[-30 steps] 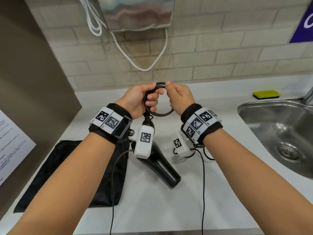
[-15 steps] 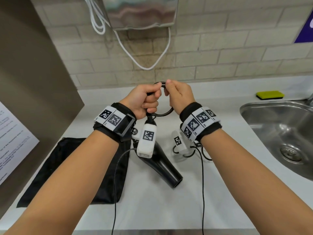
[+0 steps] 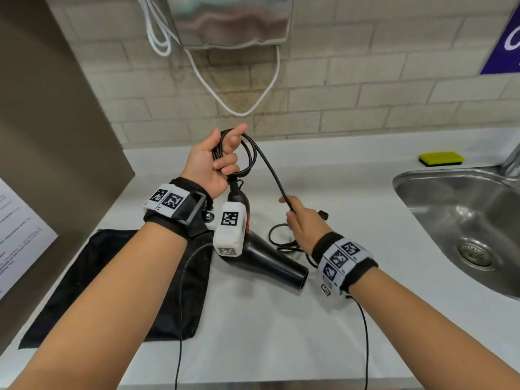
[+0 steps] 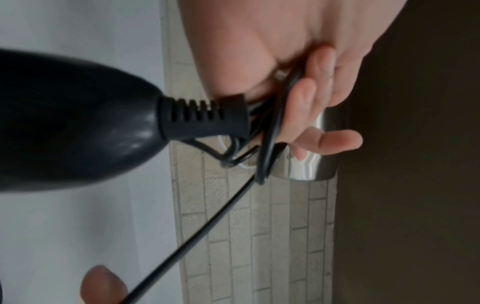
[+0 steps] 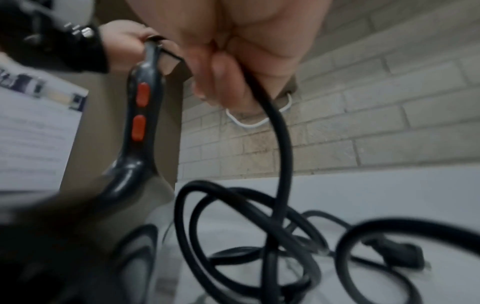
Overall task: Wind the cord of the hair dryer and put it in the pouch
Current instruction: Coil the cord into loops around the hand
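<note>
One hair dryer (image 3: 261, 257), one pouch (image 3: 112, 277) at the countertop's (image 3: 351, 220) left edge. Left hand (image 3: 211, 161) curls around cord (image 3: 267, 161) coils; right hand (image 3: 304, 223), formerly alongside, now lower, pinching the cord.

The head camera looks forward and down over the white counter (image 3: 323, 170) toward the brick wall (image 3: 351, 88). The left wrist camera sits close under the left hand (image 4: 298, 61), rolled sideways. The right wrist camera looks low across the counter. All three views share the hair dryer (image 3: 261, 254) and its cord (image 3: 270, 167).
</note>
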{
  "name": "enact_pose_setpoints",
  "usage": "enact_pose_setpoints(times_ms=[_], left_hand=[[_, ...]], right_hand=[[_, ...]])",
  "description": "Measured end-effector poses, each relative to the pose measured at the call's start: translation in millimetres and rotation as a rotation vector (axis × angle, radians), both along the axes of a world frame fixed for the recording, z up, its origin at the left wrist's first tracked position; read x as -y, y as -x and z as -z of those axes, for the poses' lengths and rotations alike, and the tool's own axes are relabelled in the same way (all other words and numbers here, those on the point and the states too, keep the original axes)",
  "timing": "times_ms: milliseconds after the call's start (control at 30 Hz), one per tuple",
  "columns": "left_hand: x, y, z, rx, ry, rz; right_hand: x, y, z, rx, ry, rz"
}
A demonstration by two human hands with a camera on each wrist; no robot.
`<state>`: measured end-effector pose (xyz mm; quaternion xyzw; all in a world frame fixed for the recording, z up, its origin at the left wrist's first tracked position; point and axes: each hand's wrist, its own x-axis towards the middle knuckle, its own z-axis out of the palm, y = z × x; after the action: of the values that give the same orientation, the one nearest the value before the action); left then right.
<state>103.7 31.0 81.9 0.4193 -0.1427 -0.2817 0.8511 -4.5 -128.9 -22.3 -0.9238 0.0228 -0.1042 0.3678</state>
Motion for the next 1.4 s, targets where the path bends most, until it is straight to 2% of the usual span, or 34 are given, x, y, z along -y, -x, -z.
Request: enact_pose_setpoints(times_ms=[133, 267, 333, 400, 467, 567, 633, 700, 767, 867, 933, 1000, 1100, 1200, 1267, 1400], left_hand=[[10.3, 3.9, -1.7, 0.079, -0.082, -0.078], [16.6, 8.8, -1.9, 0.172, -0.205, -0.149], [21.3, 13.9, -4.0, 0.246, -0.297, -0.167], [26.1, 18.8, -5.8, 0.352, -0.413, -0.163], [29.6, 22.4, -6.2, 0.441, -0.504, -0.121], [31.8, 24.8, -6.9, 0.526, -0.616, -0.058], [34.0, 26.5, -7.7, 0.593, -0.729, -0.038], [37.8, 31.6, -9.8, 0.656, -0.801, 0.022], [40.9, 37.0, -13.1, 0.679, -0.792, 0.111], [41.0, 39.7, -19.1, 0.573, -0.713, 0.233], [36.5, 37.2, -20.1, 0.568, -0.683, 0.317], [32.2, 34.0, -18.9, 0.605, -0.688, 0.366], [29.7, 29.2, -17.7, 0.528, -0.676, 0.267], [29.2, 23.6, -15.8, 0.425, -0.644, 0.171], [28.8, 23.3, -13.9, 0.395, -0.615, 0.166], [32.5, 29.4, -11.7, 0.347, -0.583, 0.110]], right_hand=[[-6.7, 1.6, -8.8, -0.082, 0.236, -0.058], [-9.0, 7.8, -18.2, -0.038, 0.475, -0.111], [-10.2, 9.9, -24.6, 0.110, 0.567, -0.113], [-10.5, 11.4, -32.0, 0.382, 0.591, -0.121], [-6.4, 9.6, -39.0, 0.571, 0.580, -0.136], [-2.9, 4.0, -57.0, 0.638, 0.515, -0.145], [-4.8, -0.2, -71.6, 0.661, 0.370, -0.129], [-8.4, -5.8, -82.2, 0.604, 0.180, -0.051], [-10.5, -12.2, -93.0, 0.497, 0.026, 0.019], [-4.4, -23.7, -103.5, 0.479, -0.052, 0.060], [6.2, -32.7, -106.1, 0.416, -0.106, 0.034], [14.2, -38.6, -106.8, 0.264, -0.178, -0.028], [17.6, -39.6, -100.3, 0.199, -0.170, -0.067], [15.8, -33.1, -87.9, 0.153, -0.359, -0.141], [14.6, -32.2, -80.6, 0.186, -0.419, -0.151], [14.6, -36.1, -75.4, 0.291, -0.388, -0.066]])
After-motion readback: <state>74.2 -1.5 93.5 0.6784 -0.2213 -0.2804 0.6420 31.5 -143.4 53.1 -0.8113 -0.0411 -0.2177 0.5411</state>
